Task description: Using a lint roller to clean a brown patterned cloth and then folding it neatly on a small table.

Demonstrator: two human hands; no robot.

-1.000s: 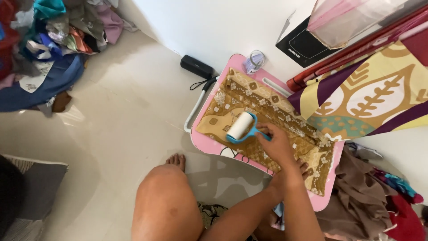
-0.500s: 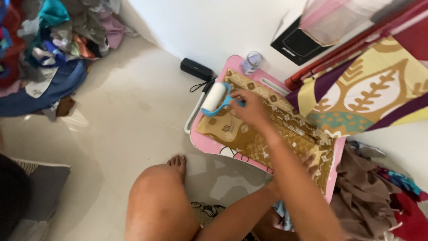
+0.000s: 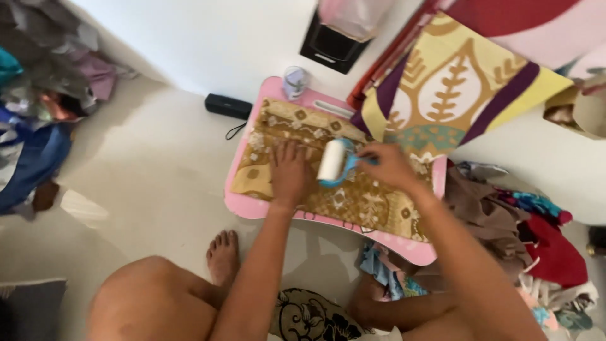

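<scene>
Both hands now meet the patterned cloth [image 3: 328,180]: left hand [image 3: 289,173] newly flat (fingers spread), right hand [image 3: 390,165] clasping lint roller [image 3: 332,160].

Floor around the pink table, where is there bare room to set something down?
Bare floor lies left of the pink table, between the black box, the clothes heap and the knee. The tabletop is crowded: patterned cloth, left hand, right hand gripping the lint roller. Clothes crowd the right.
</scene>
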